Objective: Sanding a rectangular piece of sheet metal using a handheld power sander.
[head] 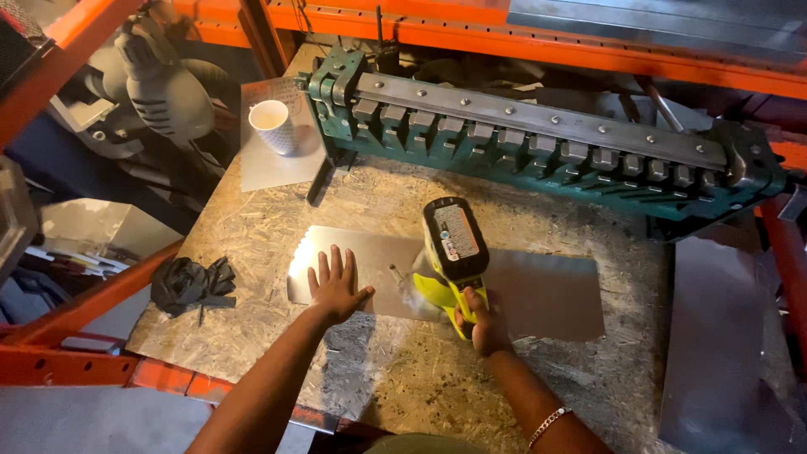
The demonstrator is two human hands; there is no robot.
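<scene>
Bare sheet metal, a flat grey rectangle, lies on the chipboard bench just in front of the long green bending brake that spans the far edge. Left hand rests palm down on the sheet's near-left part, fingers spread and released, closed on nothing; judged to be pinning the sheet so it cannot shift or spin. Right hand is clenched around the handle of a yellow-green cordless drill, held with its bit angled down toward the sheet, close beside the left fingers; whether the tip touches the metal cannot be told. Drill's black battery pack faces up and carries a rectangular white-and-red label, print too small to make out. A bracelet shows on the right wrist. Left of the brake, a patterned white cup stands on a second small sheet. Left of the main sheet, well apart, crumpled black gloves lie near the bench edge. Orange rack beams run behind the brake.
</scene>
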